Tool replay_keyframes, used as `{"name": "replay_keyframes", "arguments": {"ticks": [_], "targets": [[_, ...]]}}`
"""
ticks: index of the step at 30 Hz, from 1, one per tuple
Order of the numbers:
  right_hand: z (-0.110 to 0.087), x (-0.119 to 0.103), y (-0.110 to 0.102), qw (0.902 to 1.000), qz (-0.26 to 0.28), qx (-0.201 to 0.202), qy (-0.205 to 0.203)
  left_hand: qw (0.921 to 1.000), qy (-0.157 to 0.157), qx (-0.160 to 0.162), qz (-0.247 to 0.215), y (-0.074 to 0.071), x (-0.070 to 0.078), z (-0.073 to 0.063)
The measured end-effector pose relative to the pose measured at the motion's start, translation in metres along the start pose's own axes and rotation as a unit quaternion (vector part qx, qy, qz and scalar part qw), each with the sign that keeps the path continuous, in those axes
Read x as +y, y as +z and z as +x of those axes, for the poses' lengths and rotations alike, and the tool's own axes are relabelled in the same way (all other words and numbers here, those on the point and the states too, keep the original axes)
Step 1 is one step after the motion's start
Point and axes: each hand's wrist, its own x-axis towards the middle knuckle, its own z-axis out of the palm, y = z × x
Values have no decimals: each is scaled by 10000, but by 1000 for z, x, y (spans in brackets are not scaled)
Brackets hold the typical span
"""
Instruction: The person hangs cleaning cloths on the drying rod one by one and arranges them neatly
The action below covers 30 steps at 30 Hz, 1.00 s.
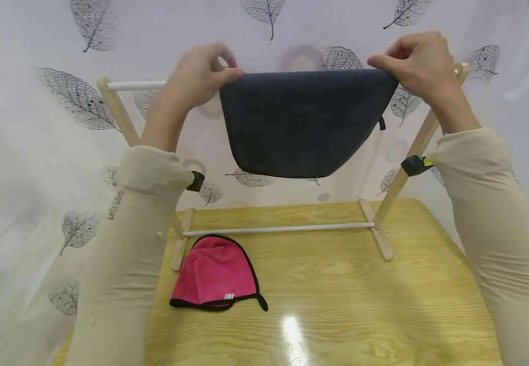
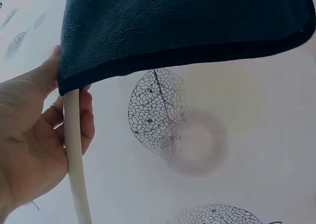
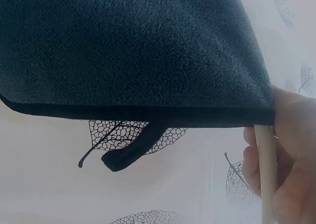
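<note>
A dark blue-grey towel [image 1: 305, 122] with black edging hangs over the white top bar [image 1: 136, 86] of a wooden rack. My left hand [image 1: 200, 76] pinches its upper left corner at the bar. At the upper right corner, my right hand [image 1: 422, 63] pinches the cloth between thumb and fingers. In the left wrist view the towel's edge [image 2: 187, 61] drapes over the bar beside the left hand [image 2: 39, 130]. A black hanging loop [image 3: 136, 147] dangles from the towel's edge in the right wrist view, left of the right hand [image 3: 291, 150].
A pink towel [image 1: 218, 269] with black edging and a loop lies folded on the wooden table [image 1: 337, 300], near the rack's left foot [image 1: 182, 244]. A lower white bar [image 1: 278, 229] joins the two feet. Behind stands a leaf-patterned curtain [image 1: 31, 178].
</note>
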Motion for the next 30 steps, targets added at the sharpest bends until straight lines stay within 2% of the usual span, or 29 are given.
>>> {"name": "replay_keyframes", "arguments": {"ticks": [5,8,12,16,19,23,27,30], "targets": [[-3,2,-2,9998,-66,-115,-175,9996,-108,139,236,3,2,-1],[-4,5,-5,9992,-107,-261,-290,9995,-122,183,206,4,3,-2],[-7,9,-9,9978,-221,-501,-375,9996,120,272,21,4,-1,-5],[-8,11,-10,9967,-285,-603,-465,9989,373,167,-222,0,-7,-7],[-7,12,-10,9959,-285,-615,-593,9986,403,-63,-348,-4,-10,-9],[-4,14,-10,9932,-301,-585,-956,9982,498,-181,-272,-6,-11,-10],[-4,15,-8,9870,-422,-470,-1480,9981,586,-139,-145,-6,-12,-11],[-4,14,-7,9865,-449,-450,-1509,9981,589,-140,-76,-4,-12,-11]]}}
